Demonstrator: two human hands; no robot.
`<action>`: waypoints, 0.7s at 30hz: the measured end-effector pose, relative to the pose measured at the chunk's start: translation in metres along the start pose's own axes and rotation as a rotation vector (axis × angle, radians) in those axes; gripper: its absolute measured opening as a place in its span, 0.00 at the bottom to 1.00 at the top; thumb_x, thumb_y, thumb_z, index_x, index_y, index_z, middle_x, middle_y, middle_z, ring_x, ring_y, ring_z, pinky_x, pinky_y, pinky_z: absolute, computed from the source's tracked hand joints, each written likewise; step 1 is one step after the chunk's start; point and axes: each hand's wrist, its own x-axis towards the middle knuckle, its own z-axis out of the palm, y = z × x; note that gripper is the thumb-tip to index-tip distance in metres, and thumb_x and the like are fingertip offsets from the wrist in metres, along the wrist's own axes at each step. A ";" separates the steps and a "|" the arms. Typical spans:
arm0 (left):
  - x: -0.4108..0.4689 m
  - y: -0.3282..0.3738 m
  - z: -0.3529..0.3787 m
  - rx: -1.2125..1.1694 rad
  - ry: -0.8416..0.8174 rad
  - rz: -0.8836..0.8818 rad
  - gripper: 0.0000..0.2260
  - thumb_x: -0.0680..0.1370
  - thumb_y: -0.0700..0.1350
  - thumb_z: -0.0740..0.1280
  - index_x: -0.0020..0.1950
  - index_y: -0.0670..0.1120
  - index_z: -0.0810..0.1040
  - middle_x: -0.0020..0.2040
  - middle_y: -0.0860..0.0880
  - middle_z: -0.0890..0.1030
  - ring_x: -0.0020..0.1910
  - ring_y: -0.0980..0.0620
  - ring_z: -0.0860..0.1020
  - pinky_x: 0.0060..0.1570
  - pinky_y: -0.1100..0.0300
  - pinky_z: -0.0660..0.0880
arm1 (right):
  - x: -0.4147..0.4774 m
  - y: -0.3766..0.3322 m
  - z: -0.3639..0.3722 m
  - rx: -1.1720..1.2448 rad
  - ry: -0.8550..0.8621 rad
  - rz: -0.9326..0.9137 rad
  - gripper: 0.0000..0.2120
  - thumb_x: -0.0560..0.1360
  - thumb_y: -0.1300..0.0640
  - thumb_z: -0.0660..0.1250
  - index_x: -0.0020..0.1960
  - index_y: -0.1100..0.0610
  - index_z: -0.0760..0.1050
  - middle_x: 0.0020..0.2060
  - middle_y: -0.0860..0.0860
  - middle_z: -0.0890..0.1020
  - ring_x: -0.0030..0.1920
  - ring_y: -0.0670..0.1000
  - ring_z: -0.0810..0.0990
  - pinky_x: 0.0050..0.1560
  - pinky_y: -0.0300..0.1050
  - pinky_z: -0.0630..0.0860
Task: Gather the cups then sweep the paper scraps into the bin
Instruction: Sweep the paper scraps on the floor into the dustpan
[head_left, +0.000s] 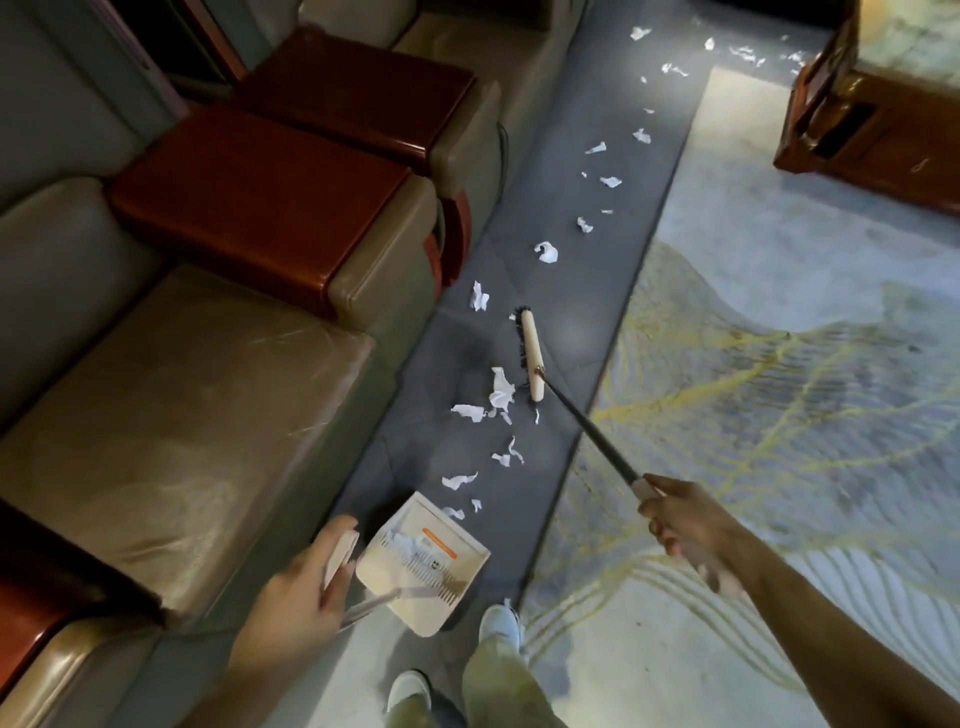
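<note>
The broom handle (587, 431) is gripped at its pale end by the right hand (680, 525), fingers wrapped round it. The broom head (532, 358) is set down well ahead of that hand, on the dark grey floor strip (571, 208). The pale grip of the dustpan (423, 566) is held by the left hand (301, 582), fingers curled round it, and the pan is tilted low, just beside that hand, its mouth turned toward the paper scraps (501, 389).

The nearest scraps are found between pan and broom: a crumpled cluster lies against the dark bristles, and smaller shreds are strung back to the pan's lip. A few pale pieces can be made out inside the pan. Beyond the broom head, more scraps are scattered in a loose trail up the strip to the far end.

The scraps are white, torn and crumpled, of mixed sizes. The broom head is pale wood with dark bristles turned toward the seats. The dustpan is cream, with an orange label and a comb edge.

The strip is bordered on the right by a pale rug (779, 364) patterned with yellow lines, and on the left by beige armchairs (182, 364) with glossy red-brown armrests (260, 197). A dark wooden cabinet (872, 114) is seen at the top right. White shoes (498, 623) are planted at the bottom edge.
</note>
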 end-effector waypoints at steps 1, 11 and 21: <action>-0.001 0.001 0.000 -0.002 0.006 0.002 0.19 0.78 0.51 0.63 0.69 0.61 0.66 0.62 0.50 0.78 0.57 0.44 0.78 0.51 0.54 0.73 | 0.001 -0.002 -0.003 -0.029 0.009 -0.012 0.18 0.79 0.66 0.58 0.63 0.48 0.69 0.23 0.51 0.71 0.18 0.47 0.64 0.18 0.33 0.60; 0.011 0.002 0.000 0.019 -0.044 0.043 0.21 0.80 0.52 0.58 0.73 0.60 0.60 0.61 0.48 0.78 0.53 0.45 0.79 0.50 0.54 0.74 | 0.041 -0.052 0.033 -0.657 -0.035 -0.113 0.05 0.75 0.67 0.59 0.44 0.62 0.72 0.27 0.57 0.74 0.24 0.54 0.72 0.24 0.40 0.67; 0.008 0.007 0.004 0.020 -0.028 0.066 0.20 0.80 0.49 0.59 0.71 0.60 0.61 0.62 0.48 0.77 0.54 0.43 0.78 0.47 0.55 0.73 | -0.035 -0.018 0.090 -1.062 -0.227 -0.116 0.20 0.78 0.62 0.57 0.69 0.58 0.66 0.57 0.57 0.78 0.41 0.52 0.81 0.18 0.32 0.67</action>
